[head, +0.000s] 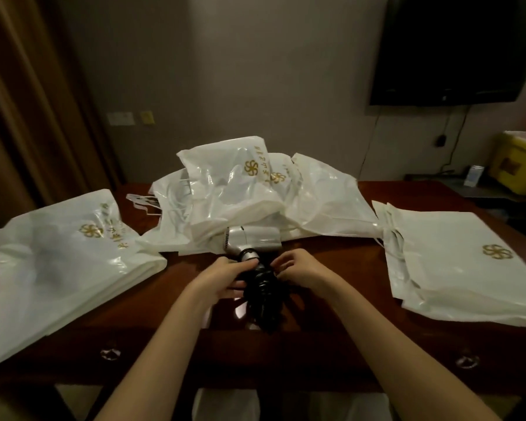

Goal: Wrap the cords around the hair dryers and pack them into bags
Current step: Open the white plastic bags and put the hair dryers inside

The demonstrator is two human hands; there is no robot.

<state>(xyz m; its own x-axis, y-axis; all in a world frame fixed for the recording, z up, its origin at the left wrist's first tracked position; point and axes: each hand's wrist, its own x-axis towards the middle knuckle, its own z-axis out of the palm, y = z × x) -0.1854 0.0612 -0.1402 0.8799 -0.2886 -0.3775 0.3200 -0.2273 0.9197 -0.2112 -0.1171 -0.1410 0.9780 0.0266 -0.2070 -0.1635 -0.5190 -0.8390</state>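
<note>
Standing in a dim room: a dark glossy wooden desk with round drawer pulls along its near front, a plain beige wall behind, brown curtains hanging at far left, a black television mounted at far right with cables trailing down, a yellow box sitting at the far right edge. Lying across the desk: white plastic bags, a filled one at left, a heap at far centre, a flat stack at right. Showing on the bags: a gold pinwheel-like logo with gold characters beside it, too small and blurred for reading. Resting at desk centre, just near of the heap: a silver hair dryer, handle pointing toward the near edge, black cord bunching in coils around that handle. Gripping the handle and coils from the left: the left hand, fingers curling round. Pinching a loop of cord from the right: the right hand, fingertips pressing together on it.
</note>
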